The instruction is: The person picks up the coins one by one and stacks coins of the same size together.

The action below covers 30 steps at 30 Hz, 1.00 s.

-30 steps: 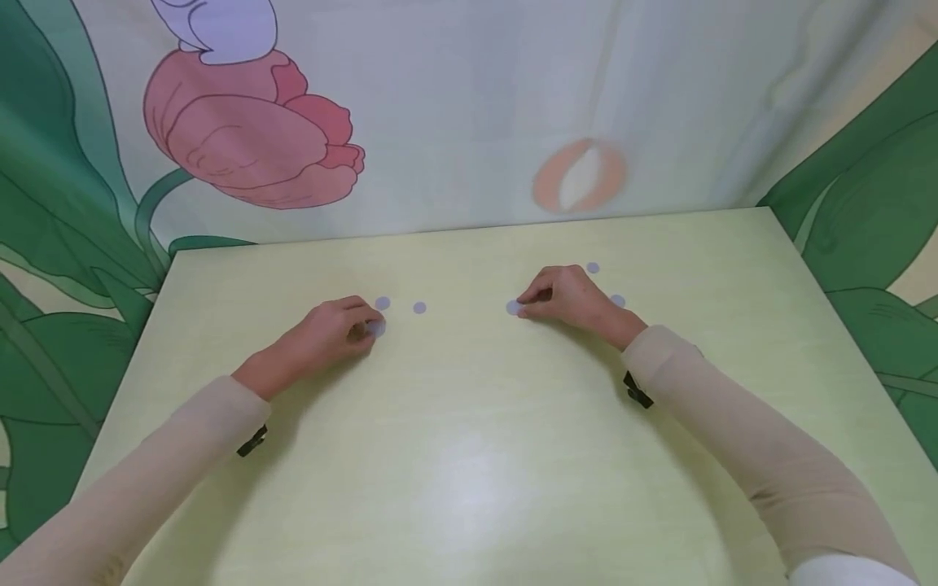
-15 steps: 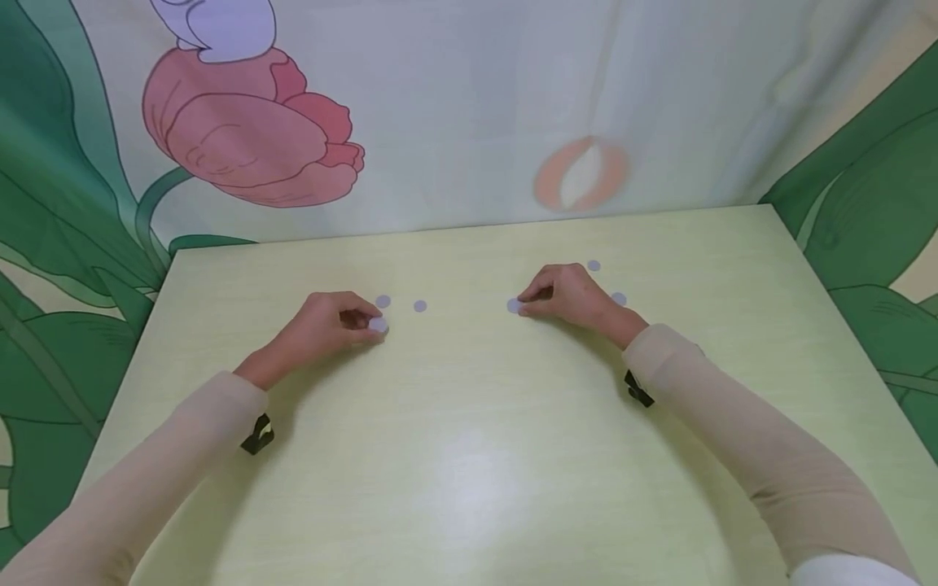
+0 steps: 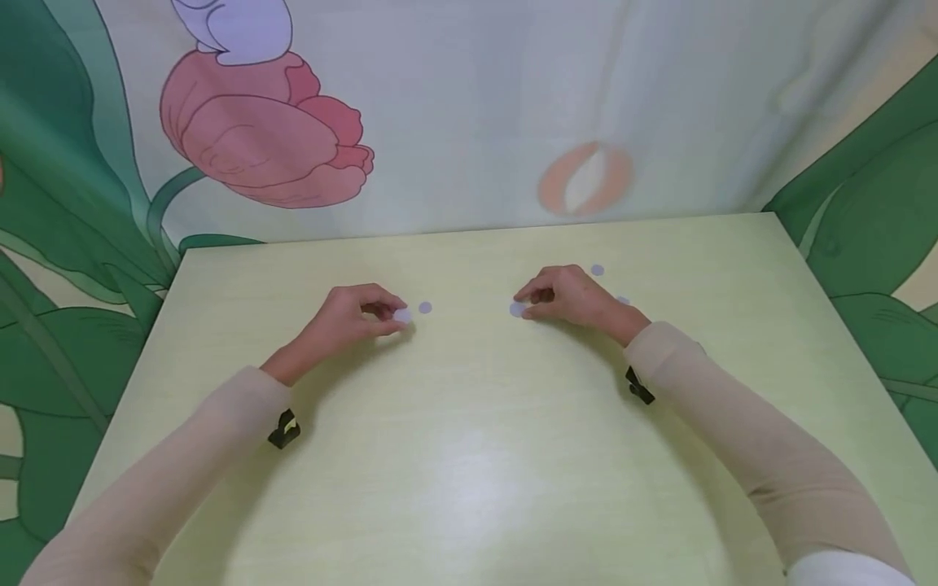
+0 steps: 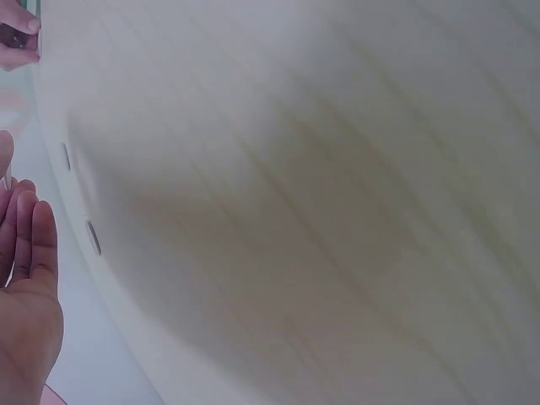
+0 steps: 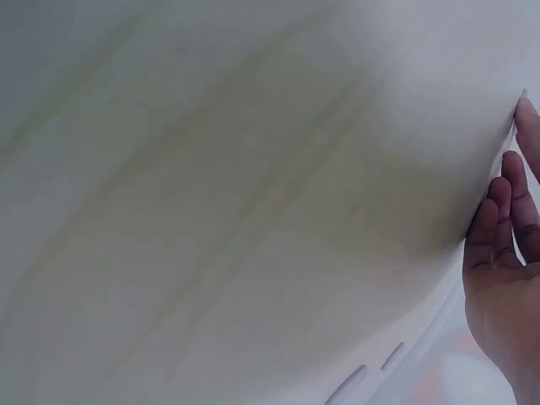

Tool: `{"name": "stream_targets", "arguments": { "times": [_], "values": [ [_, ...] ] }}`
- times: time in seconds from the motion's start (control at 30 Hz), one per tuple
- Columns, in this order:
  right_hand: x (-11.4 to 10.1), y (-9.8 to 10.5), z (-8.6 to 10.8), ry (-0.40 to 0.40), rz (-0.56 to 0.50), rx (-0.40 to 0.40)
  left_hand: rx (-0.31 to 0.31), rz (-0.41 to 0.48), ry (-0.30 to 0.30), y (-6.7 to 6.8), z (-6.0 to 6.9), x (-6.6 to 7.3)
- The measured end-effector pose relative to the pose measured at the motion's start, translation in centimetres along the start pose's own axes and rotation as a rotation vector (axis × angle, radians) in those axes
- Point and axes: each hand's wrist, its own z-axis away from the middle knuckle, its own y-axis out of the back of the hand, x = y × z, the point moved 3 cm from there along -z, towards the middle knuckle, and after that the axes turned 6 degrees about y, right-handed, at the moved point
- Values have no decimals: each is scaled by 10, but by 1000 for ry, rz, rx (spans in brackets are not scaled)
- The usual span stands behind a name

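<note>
Between the thumb and fingertips of my left hand [image 3: 350,313] a small pale lilac disc [image 3: 403,315] is pinched, held slightly above the table in the head view. Just right of it another disc [image 3: 425,308] lies flat. My right hand [image 3: 575,299] holds the edge of a similar disc [image 3: 517,309] between thumb and finger, at the table surface. Behind that hand lies one disc [image 3: 597,269]; a further disc [image 3: 623,300] is partly covered by the right wrist. Both wrist views show the hands [image 4: 29,278] [image 5: 506,278] at the frame edge, their fingertips partly cut off.
The pale yellow-green table [image 3: 469,456] ends at a back edge against a curtain [image 3: 454,122] printed with flowers and leaves. Two discs [image 4: 94,238] lie beyond the left hand in the left wrist view, and two discs [image 5: 346,386] beyond the right in the right wrist view.
My left hand, pinching its disc, has moved right and slightly away, toward the lying disc. It now covers the disc that lay at the left. The right hand stays in place.
</note>
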Motion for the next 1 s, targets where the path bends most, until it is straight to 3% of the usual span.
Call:
{"name": "stream_targets", "arguments": {
  "times": [0.23,0.47,1.0],
  "values": [
    [0,2,-1,54,41,-27,-3,47,-41,-9,-5,10],
    [-2,2,-4,125,90,-30,9,33,-71,-16,-13,27],
    [1,0,-3,92,44,-8,-4,81,-85,-40,-34,44]
  ]
}}
